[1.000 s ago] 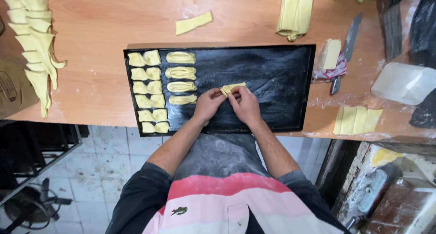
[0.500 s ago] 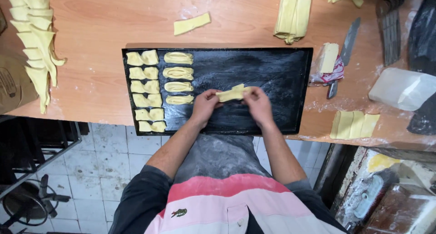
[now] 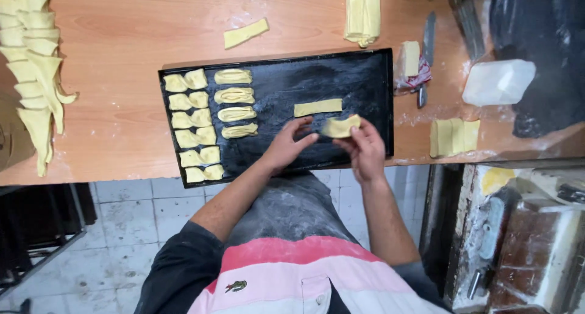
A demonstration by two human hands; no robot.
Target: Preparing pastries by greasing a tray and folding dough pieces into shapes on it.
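Observation:
A black baking tray point(image 3: 365, 76) lies on the wooden table. Two columns of shaped pale dough pieces point(image 3: 195, 128) fill its left end. One flat dough strip point(image 3: 317, 107) lies alone on the tray's middle. My right hand point(image 3: 364, 148) holds a folded dough piece point(image 3: 339, 127) just above the tray's near side. My left hand point(image 3: 287, 144) is beside it, fingers curled toward that piece, fingertips close to its left end.
Cut dough strips point(image 3: 33, 64) are heaped at the table's left end. More dough stacks lie at the far side point(image 3: 362, 14) and right point(image 3: 454, 136). A knife point(image 3: 426, 52) and a white plastic tub point(image 3: 498, 82) sit right of the tray. Tiled floor shows below.
Both hands had been stretching one strip over the tray. A flat strip now lies on the tray, and both hands have shifted right, with a folded piece in my right hand.

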